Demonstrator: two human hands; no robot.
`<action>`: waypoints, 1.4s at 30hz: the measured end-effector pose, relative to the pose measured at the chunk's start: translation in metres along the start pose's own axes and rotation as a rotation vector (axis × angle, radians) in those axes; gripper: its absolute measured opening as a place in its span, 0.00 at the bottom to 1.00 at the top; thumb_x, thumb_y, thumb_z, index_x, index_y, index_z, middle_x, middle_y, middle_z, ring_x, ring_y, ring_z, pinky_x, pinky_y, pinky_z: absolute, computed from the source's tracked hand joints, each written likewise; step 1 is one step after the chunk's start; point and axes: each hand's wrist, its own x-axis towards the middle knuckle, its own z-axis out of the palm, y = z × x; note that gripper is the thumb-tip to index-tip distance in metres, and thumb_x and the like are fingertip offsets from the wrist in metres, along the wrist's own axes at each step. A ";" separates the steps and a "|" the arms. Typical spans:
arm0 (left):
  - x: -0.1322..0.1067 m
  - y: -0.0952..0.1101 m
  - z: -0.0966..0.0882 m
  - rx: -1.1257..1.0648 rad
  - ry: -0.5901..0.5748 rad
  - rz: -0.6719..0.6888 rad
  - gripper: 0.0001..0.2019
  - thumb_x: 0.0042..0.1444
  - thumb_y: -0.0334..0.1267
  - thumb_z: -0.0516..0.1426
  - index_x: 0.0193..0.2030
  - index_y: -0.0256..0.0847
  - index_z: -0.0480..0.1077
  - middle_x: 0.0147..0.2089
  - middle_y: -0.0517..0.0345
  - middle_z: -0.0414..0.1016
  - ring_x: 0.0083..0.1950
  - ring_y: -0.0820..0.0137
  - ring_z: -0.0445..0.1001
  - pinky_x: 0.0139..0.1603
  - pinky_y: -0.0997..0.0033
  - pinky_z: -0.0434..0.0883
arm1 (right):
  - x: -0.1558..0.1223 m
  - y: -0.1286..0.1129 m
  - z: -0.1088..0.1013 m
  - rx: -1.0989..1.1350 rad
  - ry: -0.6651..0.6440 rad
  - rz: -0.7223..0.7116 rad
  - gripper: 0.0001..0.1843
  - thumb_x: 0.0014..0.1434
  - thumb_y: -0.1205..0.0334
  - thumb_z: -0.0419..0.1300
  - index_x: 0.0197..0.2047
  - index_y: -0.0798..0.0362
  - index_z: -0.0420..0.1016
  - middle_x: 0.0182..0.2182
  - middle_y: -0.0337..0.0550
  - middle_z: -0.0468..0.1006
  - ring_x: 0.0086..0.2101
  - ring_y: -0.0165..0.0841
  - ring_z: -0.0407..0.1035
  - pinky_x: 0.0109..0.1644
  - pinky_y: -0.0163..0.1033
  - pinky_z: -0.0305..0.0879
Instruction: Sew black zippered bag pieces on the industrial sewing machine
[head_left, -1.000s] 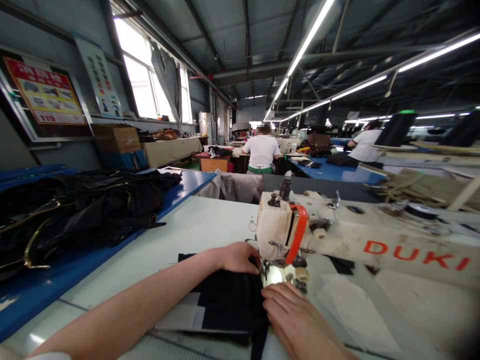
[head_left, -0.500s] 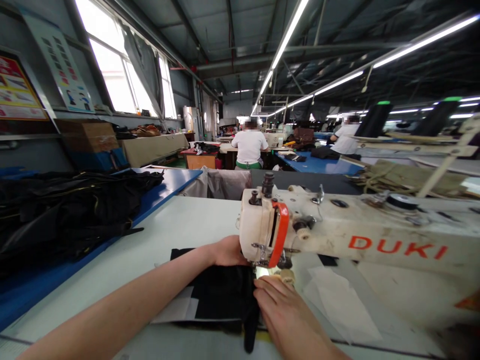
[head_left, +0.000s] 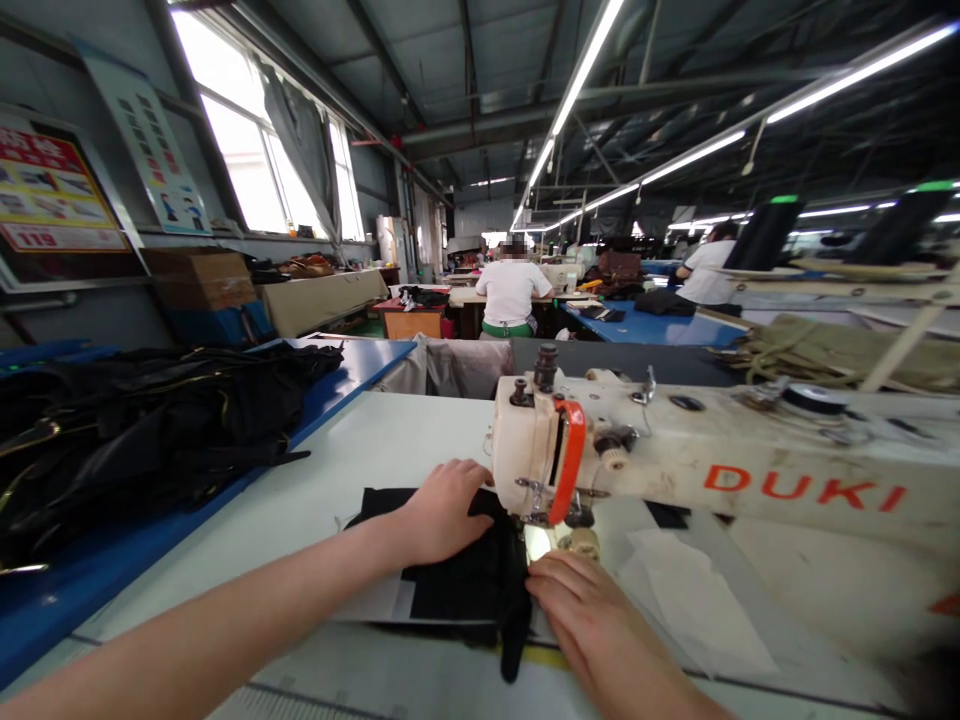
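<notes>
A piece of black fabric (head_left: pixel 465 580) lies on the white sewing table (head_left: pixel 352 450), in front of the head of a cream sewing machine (head_left: pixel 675 480) marked DUKI. My left hand (head_left: pixel 439 510) lies flat on the fabric's far part, fingers stretched toward the needle area. Fingers together, my right hand (head_left: pixel 581 610) presses the fabric's right edge just below the lit presser foot (head_left: pixel 559 535). White paper pieces (head_left: pixel 375 605) stick out from under the fabric on the left.
A heap of black garments (head_left: pixel 142 430) covers the blue side table (head_left: pixel 360 365) on the left. Sheets of white paper (head_left: pixel 697 600) lie right of the needle. Two people in white shirts (head_left: pixel 512 295) sit at stations further back. Olive cloth (head_left: pixel 840 355) lies at right.
My left hand has drawn back from beside the machine head onto the top of the fabric, and the fabric is bunched more under it. My right hand stays by the presser foot.
</notes>
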 end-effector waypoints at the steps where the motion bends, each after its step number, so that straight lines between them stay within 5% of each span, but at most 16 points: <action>1: -0.013 0.005 0.001 0.107 0.085 0.048 0.15 0.51 0.32 0.59 0.48 0.40 0.70 0.51 0.49 0.71 0.55 0.55 0.65 0.59 0.55 0.59 | -0.001 -0.001 -0.001 0.008 -0.009 0.009 0.17 0.58 0.78 0.50 0.43 0.54 0.74 0.40 0.45 0.74 0.42 0.38 0.66 0.50 0.45 0.65; 5: -0.050 0.022 0.012 0.224 0.007 0.424 0.14 0.59 0.27 0.50 0.50 0.39 0.68 0.49 0.52 0.72 0.53 0.64 0.67 0.59 0.62 0.61 | -0.001 -0.004 -0.006 0.001 -0.060 0.019 0.12 0.60 0.76 0.52 0.40 0.54 0.74 0.38 0.44 0.72 0.42 0.37 0.64 0.50 0.44 0.63; 8: -0.054 0.024 0.019 0.245 -0.080 0.535 0.16 0.59 0.25 0.48 0.52 0.37 0.66 0.52 0.51 0.71 0.56 0.66 0.66 0.61 0.65 0.60 | -0.002 -0.005 -0.008 -0.024 -0.091 0.010 0.12 0.62 0.75 0.52 0.40 0.53 0.73 0.38 0.43 0.71 0.43 0.37 0.63 0.50 0.44 0.62; 20: -0.049 0.013 0.028 0.342 -0.038 0.490 0.08 0.55 0.28 0.50 0.38 0.39 0.66 0.43 0.53 0.72 0.47 0.66 0.70 0.62 0.57 0.55 | 0.000 -0.007 -0.008 -0.159 -0.137 -0.040 0.11 0.58 0.77 0.52 0.38 0.53 0.70 0.35 0.41 0.70 0.40 0.37 0.61 0.47 0.44 0.61; 27: -0.050 0.014 0.025 0.400 -0.066 0.494 0.15 0.57 0.30 0.51 0.50 0.43 0.67 0.42 0.56 0.72 0.49 0.65 0.69 0.64 0.55 0.51 | 0.001 -0.005 -0.011 -0.132 -0.130 -0.036 0.11 0.59 0.77 0.51 0.39 0.52 0.70 0.37 0.42 0.70 0.42 0.37 0.61 0.50 0.46 0.61; 42: -0.052 0.015 0.025 0.348 -0.050 0.503 0.13 0.57 0.30 0.52 0.47 0.43 0.72 0.45 0.55 0.74 0.51 0.66 0.70 0.64 0.59 0.55 | 0.004 -0.006 -0.008 0.078 -0.137 -0.024 0.19 0.58 0.78 0.48 0.45 0.53 0.73 0.47 0.45 0.74 0.51 0.36 0.64 0.59 0.45 0.59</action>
